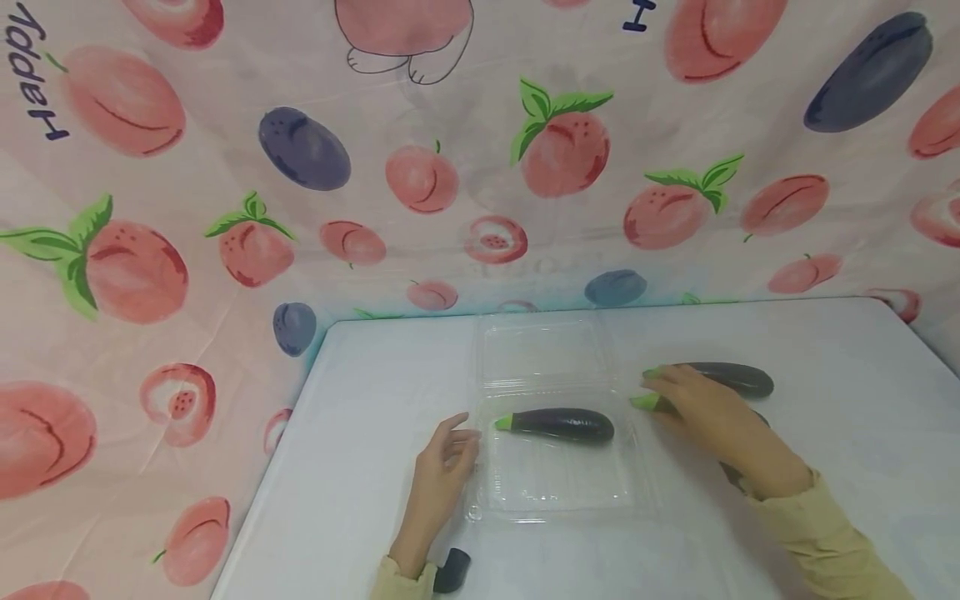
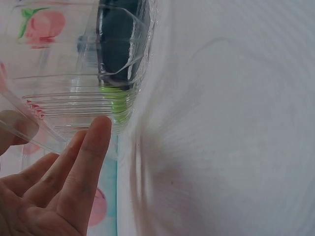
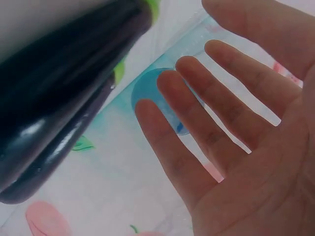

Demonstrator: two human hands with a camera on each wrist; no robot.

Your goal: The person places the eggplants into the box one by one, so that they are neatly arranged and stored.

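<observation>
A clear plastic clamshell box lies opened out, its lid folded back. One dark eggplant with a green stem end lies in its base. My left hand is at the box's left side; in the left wrist view its straight fingers touch the ribbed wall, the thumb near the rim. My right hand reaches over the eggplants right of the box, its fingers extended and apart in the right wrist view. The back eggplant shows partly; a nearer eggplant is mostly hidden under the hand.
The white table holds everything. A fruit-printed cloth hangs behind and at the left. A small black object is by the left wrist. Another dark shape, partly covered, shows under the right wrist.
</observation>
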